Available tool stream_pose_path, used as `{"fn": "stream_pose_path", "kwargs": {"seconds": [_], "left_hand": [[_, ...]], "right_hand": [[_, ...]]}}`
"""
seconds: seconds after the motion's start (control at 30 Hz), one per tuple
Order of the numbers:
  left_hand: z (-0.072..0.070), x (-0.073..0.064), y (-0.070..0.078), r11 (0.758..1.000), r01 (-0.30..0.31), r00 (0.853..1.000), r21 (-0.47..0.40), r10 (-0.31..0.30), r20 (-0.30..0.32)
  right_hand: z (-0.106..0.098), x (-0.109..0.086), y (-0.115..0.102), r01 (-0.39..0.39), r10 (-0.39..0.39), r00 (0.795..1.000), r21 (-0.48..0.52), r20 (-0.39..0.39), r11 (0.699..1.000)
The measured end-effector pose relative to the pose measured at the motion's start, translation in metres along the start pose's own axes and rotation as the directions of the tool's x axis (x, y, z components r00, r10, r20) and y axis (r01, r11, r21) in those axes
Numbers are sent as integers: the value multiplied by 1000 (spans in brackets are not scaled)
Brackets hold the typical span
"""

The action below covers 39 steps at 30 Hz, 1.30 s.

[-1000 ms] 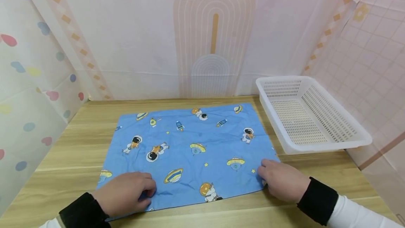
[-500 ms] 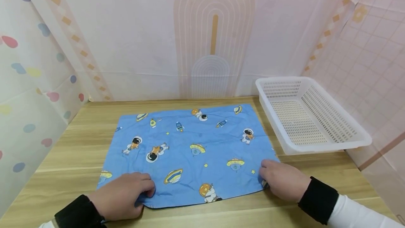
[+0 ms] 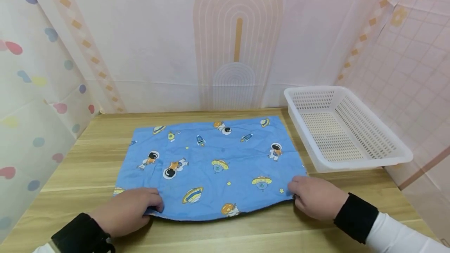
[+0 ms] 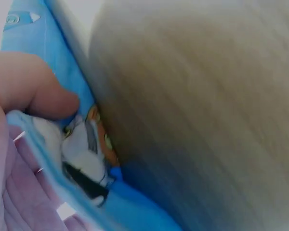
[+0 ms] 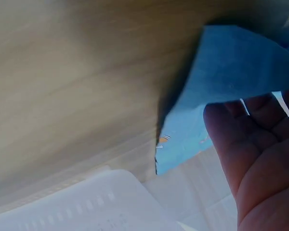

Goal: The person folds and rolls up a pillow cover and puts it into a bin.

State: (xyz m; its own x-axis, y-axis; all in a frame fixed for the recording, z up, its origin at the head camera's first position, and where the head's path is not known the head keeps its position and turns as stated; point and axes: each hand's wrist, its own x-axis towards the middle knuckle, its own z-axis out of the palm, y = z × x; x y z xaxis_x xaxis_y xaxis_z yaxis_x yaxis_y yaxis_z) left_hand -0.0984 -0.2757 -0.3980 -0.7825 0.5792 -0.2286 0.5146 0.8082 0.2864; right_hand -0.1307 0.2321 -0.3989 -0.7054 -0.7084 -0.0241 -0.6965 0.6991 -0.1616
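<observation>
A blue cloth (image 3: 211, 175) printed with astronauts, rockets and planets lies spread over the wooden table, slightly wrinkled. At its near left corner my left hand (image 3: 126, 211) pinches the edge; the left wrist view has the thumb on the printed face of the cloth (image 4: 139, 207) and the fingers behind it. My right hand (image 3: 318, 197) pinches the near right corner. The cloth's near edge is raised between the two hands and sags in the middle. From the right wrist, the underside of the cloth (image 5: 241, 65) shows plain blue above the right fingers.
A white perforated plastic basket (image 3: 316, 153) stands at the back right, just past the cloth's right edge. Patterned fabric backdrops (image 3: 158, 42) enclose the table (image 3: 70, 163) at the back and both sides.
Both hands have lifted the cloth's near edge off the table. The left hand has moved a little left and away from me with its corner; the far edge has stayed put.
</observation>
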Motion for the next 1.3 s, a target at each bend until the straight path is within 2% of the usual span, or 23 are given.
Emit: {"fn": "stream_pose_path", "kwargs": {"seconds": [0.27,0.53,0.63,0.77,0.93,1.3], "left_hand": [[-4,-6,-10,999,39,999,-8,-39,3],[-9,-8,-13,997,71,997,1,-71,-5],[-11,-9,-13,996,91,996,-18,-91,8],[-13,-9,-13,994,96,995,-44,-95,21],[-15,-10,-15,993,94,995,-71,-92,32],[-18,-14,-19,987,90,995,-135,-82,59]], "right_hand": [[3,0,0,36,-37,998,-27,-42,999],[3,0,-2,-7,8,999,-13,35,1000],[4,0,-3,0,0,1000,-37,23,999],[5,-1,-5,17,-18,1000,-81,-10,997],[7,0,-6,11,-12,1000,-96,-12,995],[0,0,-3,-13,13,1000,-51,1,999]]}}
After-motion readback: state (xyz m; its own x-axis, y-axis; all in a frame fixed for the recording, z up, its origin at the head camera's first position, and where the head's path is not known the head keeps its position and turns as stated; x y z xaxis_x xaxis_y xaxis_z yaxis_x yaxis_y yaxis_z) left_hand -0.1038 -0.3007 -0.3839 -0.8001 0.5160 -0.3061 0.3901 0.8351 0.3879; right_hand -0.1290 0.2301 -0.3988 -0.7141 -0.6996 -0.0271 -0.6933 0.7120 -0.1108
